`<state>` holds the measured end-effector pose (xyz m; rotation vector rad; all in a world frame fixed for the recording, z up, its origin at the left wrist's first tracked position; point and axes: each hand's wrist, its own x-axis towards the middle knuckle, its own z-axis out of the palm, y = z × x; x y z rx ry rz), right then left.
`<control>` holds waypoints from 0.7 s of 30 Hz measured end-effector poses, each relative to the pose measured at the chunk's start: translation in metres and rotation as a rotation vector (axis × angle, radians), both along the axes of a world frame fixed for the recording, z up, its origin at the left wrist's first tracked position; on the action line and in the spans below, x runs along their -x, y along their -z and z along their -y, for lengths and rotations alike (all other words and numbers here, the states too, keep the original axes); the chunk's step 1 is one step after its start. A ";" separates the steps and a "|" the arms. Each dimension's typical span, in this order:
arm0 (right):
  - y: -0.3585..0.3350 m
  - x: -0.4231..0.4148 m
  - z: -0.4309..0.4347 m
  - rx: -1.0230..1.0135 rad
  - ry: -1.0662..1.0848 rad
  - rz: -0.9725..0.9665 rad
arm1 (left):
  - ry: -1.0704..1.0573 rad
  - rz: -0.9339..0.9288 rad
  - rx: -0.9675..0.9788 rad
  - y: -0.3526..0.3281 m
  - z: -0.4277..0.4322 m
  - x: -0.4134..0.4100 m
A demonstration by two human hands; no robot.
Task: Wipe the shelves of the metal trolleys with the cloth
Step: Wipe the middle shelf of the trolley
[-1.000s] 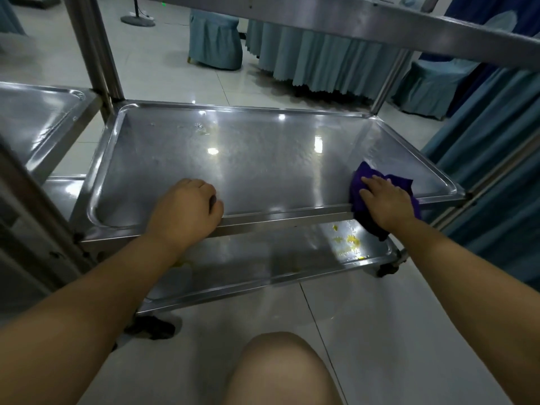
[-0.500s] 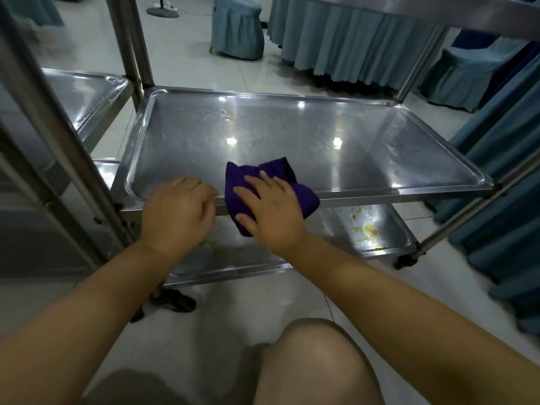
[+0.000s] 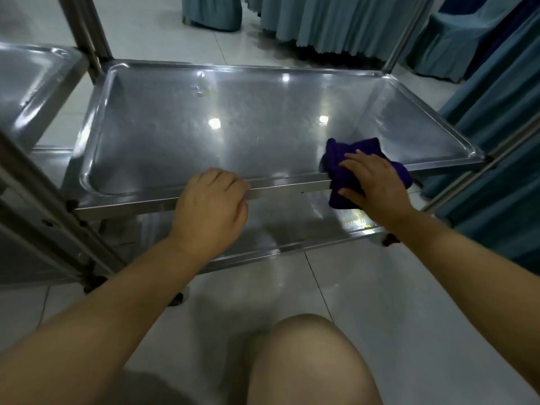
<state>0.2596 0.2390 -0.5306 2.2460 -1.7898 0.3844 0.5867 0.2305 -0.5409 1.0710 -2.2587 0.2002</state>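
Note:
A metal trolley's middle shelf lies in front of me, shiny with light spots and a small smear near its far edge. My left hand grips the shelf's near rim around the middle. My right hand presses a purple cloth onto the near rim toward the right end; the cloth hangs over the edge. The lower shelf below shows yellow crumbs at its right side, partly hidden by my right hand.
A second trolley's shelf stands at the left, with slanted metal posts between. Blue draped tables and chair covers stand behind; a blue curtain hangs close on the right. My knee is on the tiled floor.
My right hand slid the purple cloth along the near rim, from the right end to beside my left hand and back toward the right. My left hand stayed on the rim.

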 end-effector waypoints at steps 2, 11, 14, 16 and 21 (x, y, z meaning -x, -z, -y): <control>-0.001 0.031 0.001 -0.017 0.033 -0.010 | 0.081 0.019 0.001 -0.002 0.008 0.014; -0.020 0.080 0.013 -0.044 -0.037 -0.258 | 0.299 0.143 -0.135 -0.050 0.028 0.043; -0.042 0.080 0.009 -0.249 0.059 -0.307 | 0.301 0.171 -0.187 -0.073 0.007 0.035; -0.068 0.075 -0.002 -0.419 0.213 -0.229 | 0.296 0.184 -0.232 -0.095 -0.012 0.028; -0.153 0.042 -0.078 -0.410 0.479 0.177 | 0.324 0.276 -0.338 -0.178 -0.056 0.031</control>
